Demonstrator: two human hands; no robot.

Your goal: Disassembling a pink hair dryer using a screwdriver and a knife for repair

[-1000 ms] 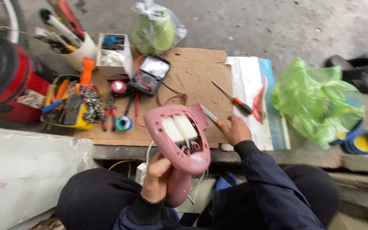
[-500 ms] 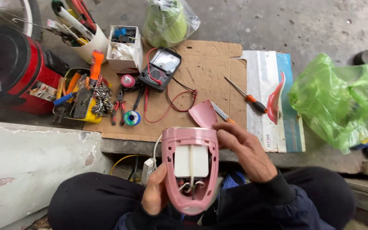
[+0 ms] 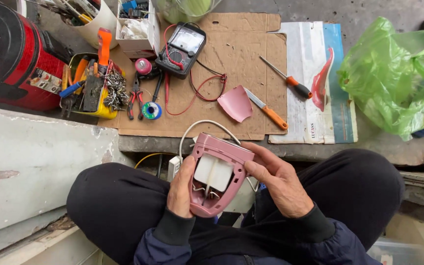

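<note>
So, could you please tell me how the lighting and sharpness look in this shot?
Head view: soft, even daylight, no hard shadows; the pink appliance shell and both hands, left and right, are sharp; the green plastic bag shows mild sheen; edges bow slightly from the wide lens.

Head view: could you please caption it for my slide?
Both hands, left hand and right hand, hold an opened pink appliance above a tool-strewn cardboard sheet.

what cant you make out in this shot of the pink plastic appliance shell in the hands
- Head view: the far side of the pink plastic appliance shell, facing away.
- Left hand palm, hidden behind the shell; right hand fingertips wrap its side.
- White cord: its end drops behind the shell.
- Green plastic bag: contents unclear, cut by the edge.
</note>
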